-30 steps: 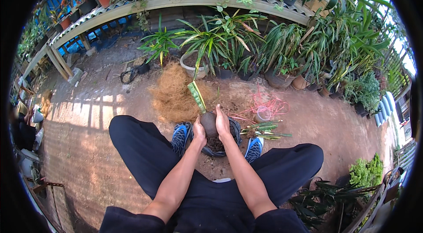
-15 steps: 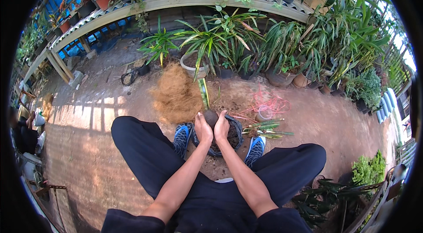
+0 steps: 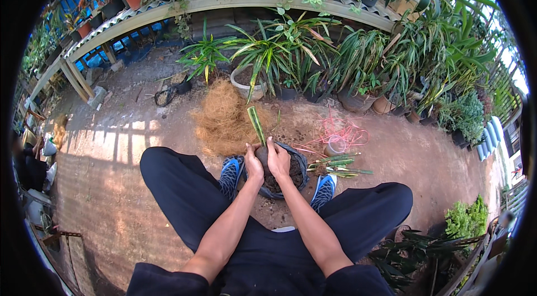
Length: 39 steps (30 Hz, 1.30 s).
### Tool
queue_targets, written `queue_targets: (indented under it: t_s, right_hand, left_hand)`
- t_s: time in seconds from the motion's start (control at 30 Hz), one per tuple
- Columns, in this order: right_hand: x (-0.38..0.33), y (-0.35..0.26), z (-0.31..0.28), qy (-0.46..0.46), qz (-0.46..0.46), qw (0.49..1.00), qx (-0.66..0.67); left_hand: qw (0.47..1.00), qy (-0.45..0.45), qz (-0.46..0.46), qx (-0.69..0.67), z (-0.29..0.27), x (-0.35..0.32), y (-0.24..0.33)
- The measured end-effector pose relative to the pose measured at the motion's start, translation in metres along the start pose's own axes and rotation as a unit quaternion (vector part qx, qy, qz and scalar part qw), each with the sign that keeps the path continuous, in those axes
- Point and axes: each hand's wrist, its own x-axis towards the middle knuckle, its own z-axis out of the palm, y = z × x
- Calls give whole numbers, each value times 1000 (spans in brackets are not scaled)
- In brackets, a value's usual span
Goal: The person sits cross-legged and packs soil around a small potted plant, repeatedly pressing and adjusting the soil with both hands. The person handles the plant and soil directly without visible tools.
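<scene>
Between my two palms is a dark, rounded ball of soil (image 3: 261, 154) with a striped, upright leaf cutting (image 3: 255, 122) rising from it, tilted to the left. My left hand (image 3: 253, 163) cups the ball's left side. Against its right side presses my right hand (image 3: 278, 159), fingers pointing away from me. Directly below sits a black plastic bag (image 3: 302, 175) of dark soil, standing between my feet; my hands and forearms hide part of it. The underside of the ball cannot be seen.
A heap of brown fibre (image 3: 220, 120) lies beyond my left foot. To the right are cut striped leaves (image 3: 340, 164), a clear plastic cup (image 3: 335, 145) and tangled pink string (image 3: 349, 131). Potted plants (image 3: 268, 52) line the back below a wooden bench (image 3: 224, 1). Another person (image 3: 33, 167) sits far left.
The leaf cutting has tipped further left. My hands have turned around the soil ball, the right moving over its upper right side and the left shifting slightly left.
</scene>
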Motion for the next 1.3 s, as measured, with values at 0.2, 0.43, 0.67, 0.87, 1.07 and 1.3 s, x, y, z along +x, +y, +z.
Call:
queue_targets:
  t_s: [0.2,0.43,0.67,0.87,1.07,1.3]
  right_hand:
    - [-3,14,3,99,48,989,102]
    - [13,36,9,-3,78,853,515]
    - [18,19,-13,-23,-83,974,209]
    - [16,21,-7,-63,-135,965,216]
    - [15,23,-10,-75,-149,977,135]
    - [16,-15,-20,70,190,922,331]
  left_hand:
    - [997,31,71,28,9,-8,5]
    - [951,-29,-290,-107,8,-22,38]
    - [935,-49,-299,-184,2,-23,30]
    - [937,-75,-282,-194,-2,-20,8]
    - [921,-85,-306,-227,-2,-24,10]
    - [951,-102,-187,-225,2,-28,25]
